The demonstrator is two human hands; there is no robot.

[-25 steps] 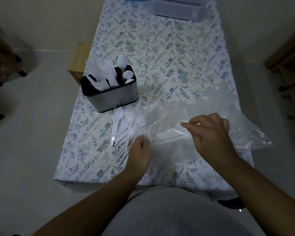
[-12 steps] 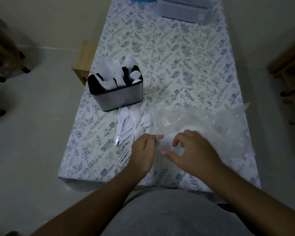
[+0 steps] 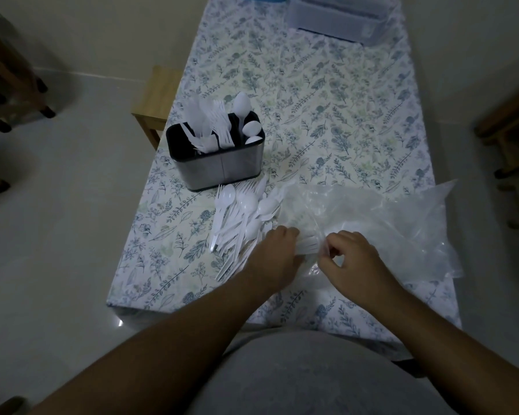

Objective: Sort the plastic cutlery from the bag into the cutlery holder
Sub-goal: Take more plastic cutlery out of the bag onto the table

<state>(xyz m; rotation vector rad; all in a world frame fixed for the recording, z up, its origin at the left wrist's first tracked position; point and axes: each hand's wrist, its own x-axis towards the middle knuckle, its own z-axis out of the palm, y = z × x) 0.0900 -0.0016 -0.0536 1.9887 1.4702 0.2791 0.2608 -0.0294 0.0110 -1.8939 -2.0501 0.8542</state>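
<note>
While both forearms reach in from the near edge, the hands meet at the bag's left end.
Left hand (image 3: 274, 256): knuckles up, fingers curled round a small bunch of white cutlery; fork tines (image 3: 307, 244) stick out to the right, toward the other hand.
Right hand (image 3: 352, 259): fingers bent, thumb and forefinger pinching the clear film at the bag's mouth, just beside the tines.
Bag (image 3: 381, 223): clear plastic, crumpled flat on the tablecloth (image 3: 312, 100), right of the hands; contents hard to make out.
Loose pile (image 3: 240, 217): white spoons and forks on the cloth btwn holder and left hand, touching the bag's left edge.
Cutlery holder (image 3: 219, 158): metal w/ black rim, upright near the table's left edge; knives and forks in the left and middle parts, spoons in the right.
Change vs 0.5 s ago: hands closer together; right hand gone from spread over the bag to pinching it; tines now showing past the left fist.
Far end: translucent box (image 3: 339, 18).
</note>
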